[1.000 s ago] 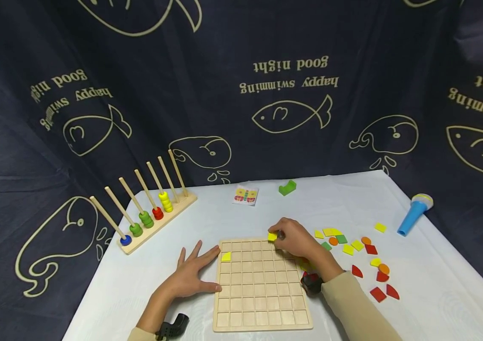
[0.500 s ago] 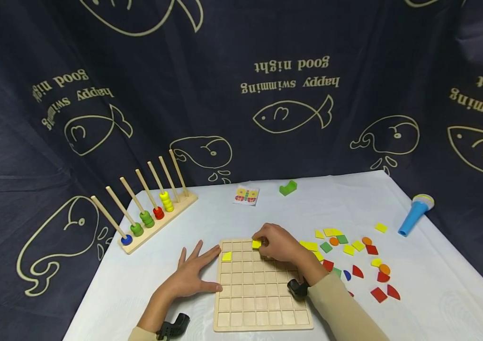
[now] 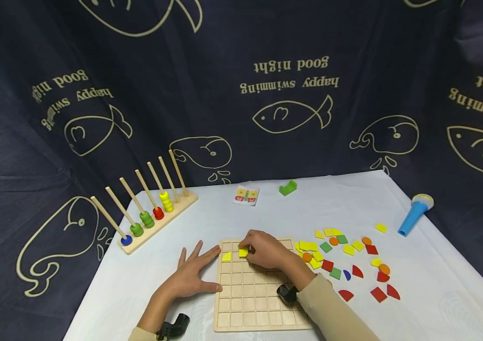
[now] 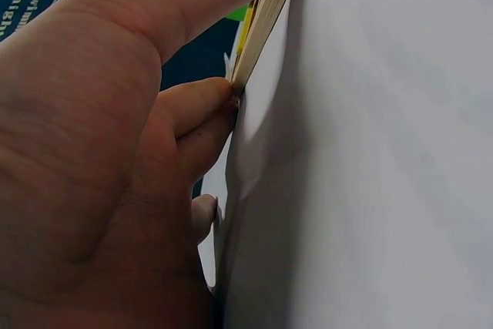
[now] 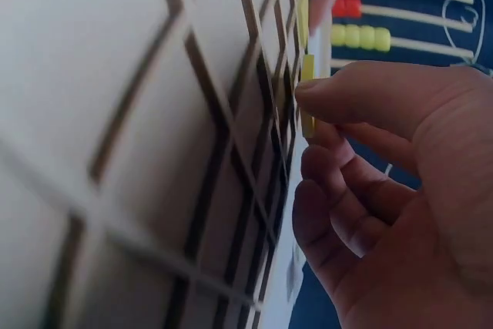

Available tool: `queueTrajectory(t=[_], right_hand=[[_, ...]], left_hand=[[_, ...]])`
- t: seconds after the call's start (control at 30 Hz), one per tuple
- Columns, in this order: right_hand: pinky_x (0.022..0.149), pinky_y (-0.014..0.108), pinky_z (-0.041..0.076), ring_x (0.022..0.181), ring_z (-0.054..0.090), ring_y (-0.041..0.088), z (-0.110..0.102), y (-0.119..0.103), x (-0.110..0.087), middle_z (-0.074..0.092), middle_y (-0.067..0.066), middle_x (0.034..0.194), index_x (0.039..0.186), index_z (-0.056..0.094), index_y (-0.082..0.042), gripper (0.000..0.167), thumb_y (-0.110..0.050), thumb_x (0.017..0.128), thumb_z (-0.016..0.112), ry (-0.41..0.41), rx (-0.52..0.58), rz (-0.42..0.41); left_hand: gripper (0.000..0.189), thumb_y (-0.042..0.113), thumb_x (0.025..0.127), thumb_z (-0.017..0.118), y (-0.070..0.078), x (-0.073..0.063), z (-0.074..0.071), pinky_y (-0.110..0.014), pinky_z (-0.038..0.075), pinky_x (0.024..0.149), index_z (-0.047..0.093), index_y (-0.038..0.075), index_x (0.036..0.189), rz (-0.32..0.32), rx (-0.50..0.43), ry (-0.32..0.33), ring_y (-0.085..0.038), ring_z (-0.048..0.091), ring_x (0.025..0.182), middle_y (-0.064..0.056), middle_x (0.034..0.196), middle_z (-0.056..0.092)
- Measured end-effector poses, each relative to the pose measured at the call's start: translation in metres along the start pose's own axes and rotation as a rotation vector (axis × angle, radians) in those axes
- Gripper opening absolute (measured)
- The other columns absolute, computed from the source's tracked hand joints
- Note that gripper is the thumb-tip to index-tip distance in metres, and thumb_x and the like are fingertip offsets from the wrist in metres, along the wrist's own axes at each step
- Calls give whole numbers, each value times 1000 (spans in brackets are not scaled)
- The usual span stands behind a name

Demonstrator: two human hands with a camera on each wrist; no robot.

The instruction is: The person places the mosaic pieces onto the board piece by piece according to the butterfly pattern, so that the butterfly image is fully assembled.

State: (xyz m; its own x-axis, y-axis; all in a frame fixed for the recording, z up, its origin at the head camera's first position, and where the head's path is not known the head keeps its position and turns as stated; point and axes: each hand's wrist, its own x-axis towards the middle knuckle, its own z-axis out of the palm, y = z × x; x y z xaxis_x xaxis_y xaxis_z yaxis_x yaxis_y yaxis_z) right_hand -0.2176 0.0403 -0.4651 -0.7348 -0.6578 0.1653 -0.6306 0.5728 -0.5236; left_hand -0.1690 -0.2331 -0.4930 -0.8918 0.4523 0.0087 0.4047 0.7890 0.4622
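Note:
A wooden grid board (image 3: 263, 303) lies on the white table. Its left edge is touched by the thumb and a fingertip of my left hand (image 3: 192, 276), whose fingers are spread. My right hand (image 3: 267, 251) pinches a yellow tile (image 3: 243, 253) between thumb and fingers, close over the second row of the board. In the right wrist view the thumb presses on that tile (image 5: 308, 125) near the grid. Another yellow tile (image 3: 226, 256), with one rounded corner, sits in a square of the leftmost column.
Loose yellow, red, green and orange pieces (image 3: 327, 265) lie right of the board. A bead abacus (image 3: 160, 219) stands at the back left. Behind the board are a pattern card (image 3: 246, 195) and a green block (image 3: 288, 187). A blue toy microphone (image 3: 414, 215) lies far right.
My right hand has carried the yellow tile leftward from the board's top right toward the tile in the left column. My left hand stays at the board's edge.

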Motion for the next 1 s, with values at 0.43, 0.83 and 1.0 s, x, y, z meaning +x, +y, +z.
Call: queueTrajectory(t=[0.43, 0.83, 1.0], right_hand=[[70, 21, 46, 75, 51, 6, 11, -9, 12, 61, -3, 94, 108, 74, -12, 31, -5, 79, 68, -49, -28, 16], [66, 21, 44, 73, 49, 7, 13, -8, 14, 60, -4, 92, 107, 74, -13, 30, -6, 79, 70, -50, -13, 36], [66, 22, 44, 73, 49, 8, 12, -9, 14, 60, -4, 92, 107, 74, -13, 29, -6, 78, 70, -51, -3, 40]], left_hand=[[101, 70, 66, 73, 0, 0, -1, -66, -8, 105, 39, 23, 149, 15, -12, 13, -35, 8, 144, 9, 151, 36], [100, 69, 65, 73, 0, 2, -2, -65, -9, 106, 39, 26, 149, 3, -29, 4, -33, 5, 144, 12, 151, 34], [100, 68, 65, 74, 1, 1, -2, -65, -9, 106, 40, 25, 148, 7, -32, 7, -34, 6, 144, 11, 151, 35]])
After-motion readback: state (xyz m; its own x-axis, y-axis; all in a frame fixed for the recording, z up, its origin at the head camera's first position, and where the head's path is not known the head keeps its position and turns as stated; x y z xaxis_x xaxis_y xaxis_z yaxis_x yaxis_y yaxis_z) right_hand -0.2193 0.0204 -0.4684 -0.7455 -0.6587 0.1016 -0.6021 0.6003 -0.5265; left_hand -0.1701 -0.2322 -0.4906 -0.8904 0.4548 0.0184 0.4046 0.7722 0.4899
